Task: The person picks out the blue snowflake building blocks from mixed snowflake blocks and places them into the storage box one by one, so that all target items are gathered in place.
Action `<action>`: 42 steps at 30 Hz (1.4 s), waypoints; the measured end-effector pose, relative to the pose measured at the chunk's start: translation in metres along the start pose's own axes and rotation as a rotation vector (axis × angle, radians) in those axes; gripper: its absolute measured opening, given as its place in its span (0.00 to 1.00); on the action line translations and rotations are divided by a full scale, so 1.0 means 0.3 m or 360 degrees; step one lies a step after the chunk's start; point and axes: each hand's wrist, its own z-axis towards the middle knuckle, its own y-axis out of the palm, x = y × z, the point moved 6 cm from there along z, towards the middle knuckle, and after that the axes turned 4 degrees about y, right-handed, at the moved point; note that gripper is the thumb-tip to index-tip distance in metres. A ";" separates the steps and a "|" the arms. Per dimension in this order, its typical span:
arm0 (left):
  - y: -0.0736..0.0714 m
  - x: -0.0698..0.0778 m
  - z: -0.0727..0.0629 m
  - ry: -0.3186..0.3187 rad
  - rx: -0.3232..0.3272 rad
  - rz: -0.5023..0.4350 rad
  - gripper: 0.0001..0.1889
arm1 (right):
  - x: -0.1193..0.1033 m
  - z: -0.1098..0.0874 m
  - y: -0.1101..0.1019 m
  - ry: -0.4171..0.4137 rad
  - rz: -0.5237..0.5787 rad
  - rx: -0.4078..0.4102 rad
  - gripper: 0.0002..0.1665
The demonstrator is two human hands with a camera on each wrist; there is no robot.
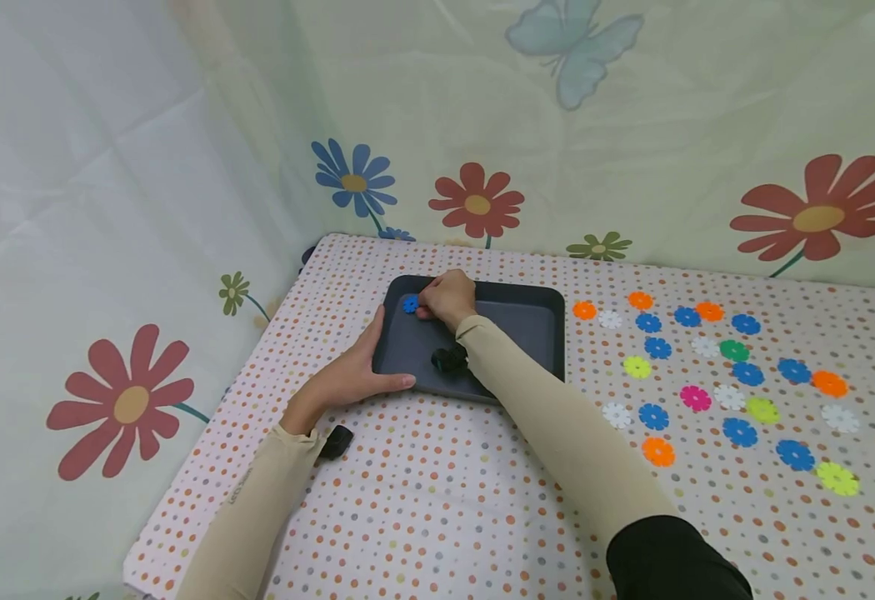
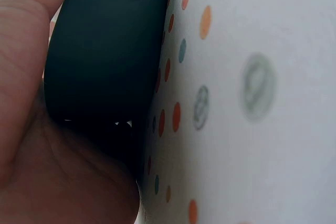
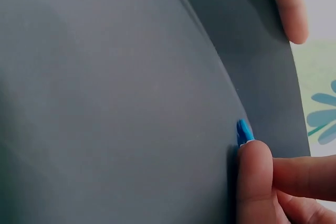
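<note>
- A right hand (image 1: 448,302) is working inside a dark tray (image 1: 523,329), its fingers closed to a narrow pinch and gripping the edge of a blue flower piece (image 1: 411,305).
- The piece is sitting by the tray's far left corner, just left of the right fingertips and touching them; being round, it is offering no long axis, but the right wrist view is showing it tilted, nearly edge-on, where the floor is meeting the wall.
- Close by on the left, a left hand (image 1: 355,367) is bracing the tray's outer side, fingers reaching nearly straight along it, thumb spreading wide along the near rim; it is pinching nothing and lying apart from the piece, leaving the right hand the nearer of the two.
- Well apart to the right, blue, orange, white, yellow, green and pink loose flower pieces (image 1: 658,348) are lying scattered across the dotted counter (image 1: 422,492).
- Farthest off, a flower-printed curtain (image 1: 407,75) is hanging behind the counter.
</note>
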 end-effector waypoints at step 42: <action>0.002 -0.002 -0.008 -0.0005 0.0010 0.0032 0.70 | -0.104 -0.167 -0.076 -0.0225 0.0142 -0.0594 0.24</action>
